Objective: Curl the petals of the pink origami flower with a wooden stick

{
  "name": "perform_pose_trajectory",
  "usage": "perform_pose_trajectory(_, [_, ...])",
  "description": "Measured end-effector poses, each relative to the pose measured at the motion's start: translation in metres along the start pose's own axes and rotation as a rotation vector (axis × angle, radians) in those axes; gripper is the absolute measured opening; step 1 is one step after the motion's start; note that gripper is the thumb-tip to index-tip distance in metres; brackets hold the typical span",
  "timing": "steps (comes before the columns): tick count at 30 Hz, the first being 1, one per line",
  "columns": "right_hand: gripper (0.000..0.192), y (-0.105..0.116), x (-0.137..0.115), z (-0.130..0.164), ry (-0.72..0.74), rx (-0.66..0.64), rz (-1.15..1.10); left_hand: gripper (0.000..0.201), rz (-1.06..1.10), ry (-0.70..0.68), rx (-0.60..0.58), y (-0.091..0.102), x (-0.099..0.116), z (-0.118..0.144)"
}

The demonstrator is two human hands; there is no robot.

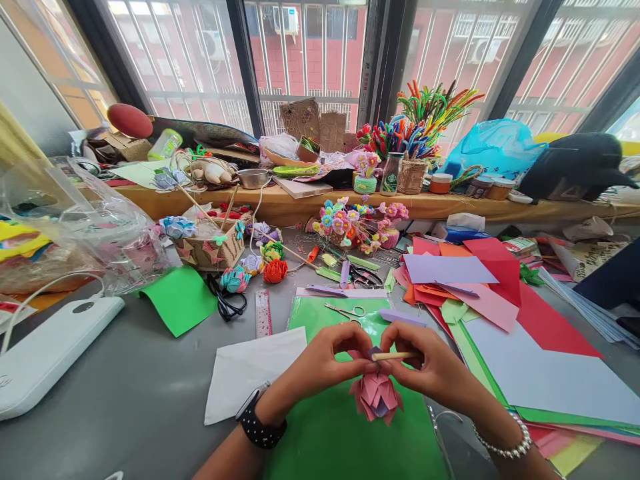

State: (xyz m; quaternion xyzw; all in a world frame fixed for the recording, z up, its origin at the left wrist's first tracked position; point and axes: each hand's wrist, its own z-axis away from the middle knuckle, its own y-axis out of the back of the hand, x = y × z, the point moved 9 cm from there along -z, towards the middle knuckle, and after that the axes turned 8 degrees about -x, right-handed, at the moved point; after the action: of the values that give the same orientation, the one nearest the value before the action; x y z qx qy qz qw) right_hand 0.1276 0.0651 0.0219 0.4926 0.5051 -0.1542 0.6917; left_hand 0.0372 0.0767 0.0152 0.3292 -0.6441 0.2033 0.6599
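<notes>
A folded pink paper flower (376, 395) with a purple centre hangs just below my fingertips, over a green sheet (350, 447). My left hand (336, 357) is closed in a pinch at the flower's upper end, beside a small purple paper piece (375, 352). A short pale wooden stick (395, 357) lies across my right hand (425, 357), gripped between its fingers, with the stick's tip by the purple piece. The right fingertips also meet the left ones above the flower. My fingers hide exactly how the flower is gripped.
Small scissors (345, 311) and purple strips (403, 318) lie beyond my hands. At left are a white napkin (250, 373), a ruler (263, 313) and a power strip (55, 353). Coloured paper (560, 373) is stacked at right; a basket (213, 250) stands behind.
</notes>
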Motion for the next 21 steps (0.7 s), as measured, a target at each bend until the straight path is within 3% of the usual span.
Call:
perform_pose_trajectory(13, [0.006,0.000,-0.002,-0.002,0.032,0.003,0.065,0.020,-0.030,0.002,-0.001,0.000,-0.004,-0.002])
perform_pose_trajectory(21, [0.007,-0.001,-0.003,-0.005,0.055,0.036,0.180,0.026,-0.052,0.102,0.042,0.006,-0.022,-0.006])
